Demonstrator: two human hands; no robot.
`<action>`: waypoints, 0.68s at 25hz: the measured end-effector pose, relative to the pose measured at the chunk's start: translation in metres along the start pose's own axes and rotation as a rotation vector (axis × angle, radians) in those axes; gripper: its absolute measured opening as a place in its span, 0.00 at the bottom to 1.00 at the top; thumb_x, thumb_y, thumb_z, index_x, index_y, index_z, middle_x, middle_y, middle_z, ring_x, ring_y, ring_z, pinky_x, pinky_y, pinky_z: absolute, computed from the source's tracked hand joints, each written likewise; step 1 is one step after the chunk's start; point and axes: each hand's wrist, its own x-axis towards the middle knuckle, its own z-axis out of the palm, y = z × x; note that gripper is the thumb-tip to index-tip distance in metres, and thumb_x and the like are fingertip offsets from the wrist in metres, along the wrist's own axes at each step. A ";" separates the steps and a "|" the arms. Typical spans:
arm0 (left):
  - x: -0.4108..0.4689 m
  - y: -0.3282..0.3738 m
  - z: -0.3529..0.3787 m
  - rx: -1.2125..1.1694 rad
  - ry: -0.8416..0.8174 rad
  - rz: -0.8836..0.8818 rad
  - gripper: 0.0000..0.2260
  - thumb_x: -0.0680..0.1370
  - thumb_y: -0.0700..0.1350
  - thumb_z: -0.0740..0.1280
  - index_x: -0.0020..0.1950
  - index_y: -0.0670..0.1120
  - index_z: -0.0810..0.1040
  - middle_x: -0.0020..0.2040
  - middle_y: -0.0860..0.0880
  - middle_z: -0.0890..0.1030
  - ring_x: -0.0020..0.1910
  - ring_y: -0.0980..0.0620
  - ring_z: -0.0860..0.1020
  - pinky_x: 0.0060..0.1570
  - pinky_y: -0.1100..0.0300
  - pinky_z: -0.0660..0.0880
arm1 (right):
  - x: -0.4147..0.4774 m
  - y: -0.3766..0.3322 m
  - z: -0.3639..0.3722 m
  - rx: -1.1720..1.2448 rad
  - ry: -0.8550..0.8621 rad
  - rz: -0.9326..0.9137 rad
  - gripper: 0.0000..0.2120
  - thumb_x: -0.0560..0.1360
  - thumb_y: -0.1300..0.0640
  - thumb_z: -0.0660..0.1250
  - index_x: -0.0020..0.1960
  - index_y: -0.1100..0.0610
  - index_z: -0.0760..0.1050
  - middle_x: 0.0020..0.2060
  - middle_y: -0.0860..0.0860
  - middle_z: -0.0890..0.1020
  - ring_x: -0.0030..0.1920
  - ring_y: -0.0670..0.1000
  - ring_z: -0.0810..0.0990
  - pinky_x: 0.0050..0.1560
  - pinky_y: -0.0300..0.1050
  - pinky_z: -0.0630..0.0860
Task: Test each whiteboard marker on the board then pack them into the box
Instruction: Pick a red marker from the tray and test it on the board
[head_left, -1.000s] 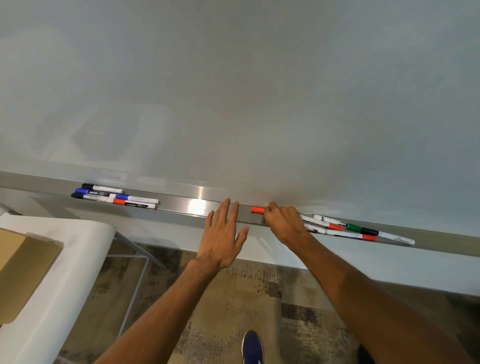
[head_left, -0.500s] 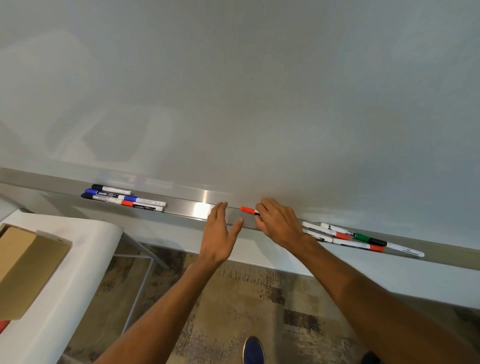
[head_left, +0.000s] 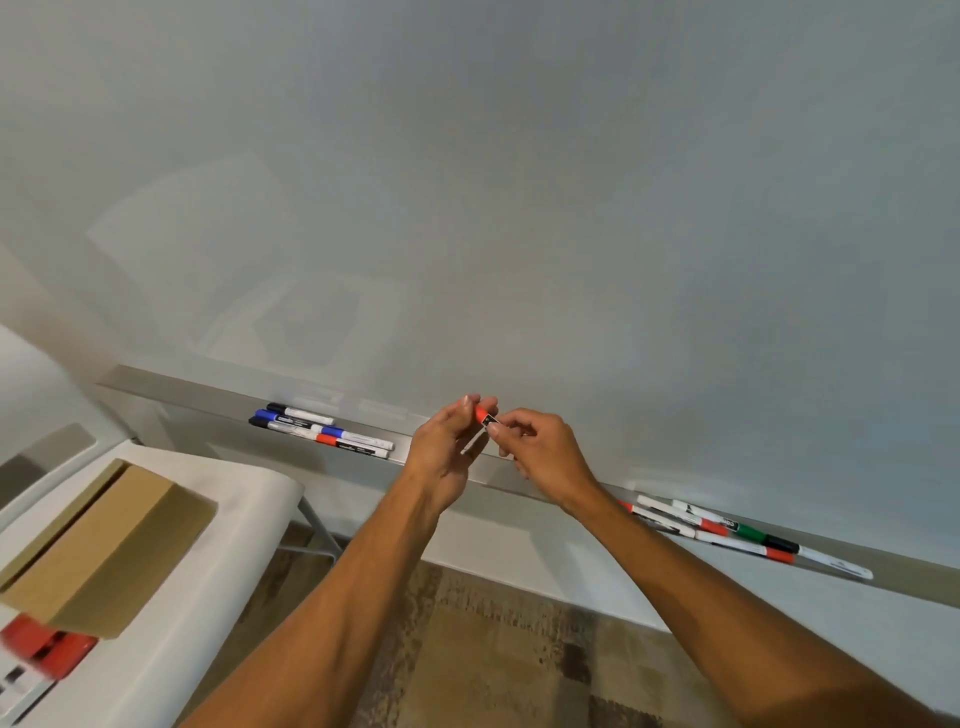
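Both my hands hold one red-capped marker (head_left: 483, 417) just above the metal tray (head_left: 447, 441) of the whiteboard (head_left: 519, 208). My left hand (head_left: 447, 447) pinches the red cap end, and my right hand (head_left: 540, 452) grips the white barrel. The cap looks still on. Several markers with black, blue and red caps (head_left: 327, 431) lie on the tray to the left. Another group with red, green and black caps (head_left: 737, 532) lies on the tray to the right. A brown cardboard box (head_left: 104, 551) sits on the white table at lower left.
The white table (head_left: 218, 571) stands left of my arms, with a blurred red object (head_left: 47, 644) at its near edge. Patterned carpet (head_left: 493, 649) lies below. The whiteboard surface shows no marks.
My right hand lifted the red marker off the tray and my left hand closed on its cap end. The view shifted, so the box shows more fully.
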 end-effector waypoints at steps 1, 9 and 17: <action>-0.005 0.009 0.000 -0.041 -0.023 -0.009 0.07 0.82 0.43 0.65 0.56 0.42 0.80 0.51 0.45 0.86 0.55 0.47 0.83 0.56 0.53 0.76 | -0.003 -0.012 0.003 0.046 -0.008 0.031 0.08 0.78 0.54 0.69 0.47 0.57 0.83 0.30 0.48 0.80 0.26 0.42 0.71 0.30 0.37 0.68; -0.042 0.065 -0.001 -0.048 0.109 -0.020 0.05 0.80 0.43 0.69 0.45 0.43 0.80 0.35 0.48 0.85 0.42 0.51 0.83 0.54 0.57 0.77 | -0.029 -0.076 0.023 -0.403 0.135 -0.214 0.11 0.77 0.50 0.70 0.43 0.57 0.84 0.29 0.52 0.79 0.30 0.49 0.74 0.34 0.46 0.70; -0.087 0.119 -0.010 -0.007 0.053 -0.001 0.07 0.83 0.46 0.64 0.50 0.44 0.79 0.48 0.46 0.85 0.53 0.48 0.83 0.55 0.54 0.76 | -0.069 -0.114 0.019 -0.336 0.251 -0.251 0.09 0.77 0.51 0.71 0.51 0.55 0.85 0.38 0.50 0.84 0.37 0.49 0.81 0.35 0.42 0.76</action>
